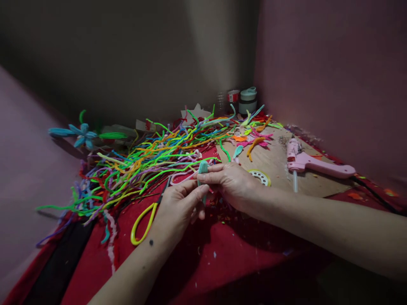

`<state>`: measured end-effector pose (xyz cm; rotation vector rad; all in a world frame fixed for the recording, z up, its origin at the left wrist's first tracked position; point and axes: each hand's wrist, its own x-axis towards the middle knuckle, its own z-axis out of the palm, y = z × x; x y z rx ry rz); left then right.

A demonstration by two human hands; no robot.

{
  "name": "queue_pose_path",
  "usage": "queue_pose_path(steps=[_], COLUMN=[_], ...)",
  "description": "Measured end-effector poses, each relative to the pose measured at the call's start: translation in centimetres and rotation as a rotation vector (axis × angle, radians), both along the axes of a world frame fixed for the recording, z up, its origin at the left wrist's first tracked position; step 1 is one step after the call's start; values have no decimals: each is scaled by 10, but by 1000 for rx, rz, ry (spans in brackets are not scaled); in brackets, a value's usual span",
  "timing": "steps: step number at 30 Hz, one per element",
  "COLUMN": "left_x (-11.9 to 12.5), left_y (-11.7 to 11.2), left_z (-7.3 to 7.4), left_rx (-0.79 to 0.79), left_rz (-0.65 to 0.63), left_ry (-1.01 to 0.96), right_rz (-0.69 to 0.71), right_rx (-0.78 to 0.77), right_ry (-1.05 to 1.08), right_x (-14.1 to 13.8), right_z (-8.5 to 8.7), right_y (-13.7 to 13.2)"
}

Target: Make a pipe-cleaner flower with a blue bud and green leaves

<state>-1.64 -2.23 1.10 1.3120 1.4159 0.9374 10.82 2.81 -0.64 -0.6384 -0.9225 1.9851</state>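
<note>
A short loop of light teal pipe cleaner (202,168) stands upright between my two hands. My left hand (182,199) pinches its lower part between thumb and fingers. From the other side, the fingertips of my right hand (229,180) close on it, hiding part of it. Just left of my left hand lie scissors with a yellow handle (136,228), partly covered by the hand. A pink pipe cleaner loop (178,178) lies right behind my fingers. Another small teal piece (238,151) rests beyond my right hand.
A big heap of colourful pipe cleaners (159,148) spreads over the red cloth (203,271). On the brown board (276,165) are a pink glue gun (318,163), its cord trailing right, and a yellow-rimmed reel (263,178). A blue flower (84,135) stands at left; a lidded bottle (248,101) behind.
</note>
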Motion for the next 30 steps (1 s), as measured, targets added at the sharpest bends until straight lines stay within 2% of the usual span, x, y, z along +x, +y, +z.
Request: queue_pose_path(steps=[3,6,13,18,21,24,27,30], left_x=[1,-2,-12,-20,-23,-21,-15,-9], left_y=[0,1,2,4,3,2,0,-2], left_z=[2,2,5,11,12,11,10,8], left_rx=[51,16,-67,-105,-73,59,224,337], left_rz=[37,23,-105,-154,-112,10,142,180], left_ry=[8,-20,-40,55,22,-136,-290,-290], right_rz=[99,137,-23,-88,-84,-84,-92,-78], right_rx=[66,154,196,176,156,167,253,329], right_ry=[2,-28,-157,-185,-180,-197,-261,-282], right_x=[2,6,10,10,10,11,11,10], right_z=[-2,0,7,10,12,11,7,3], right_y=[2,4,7,9,9,8,7,5])
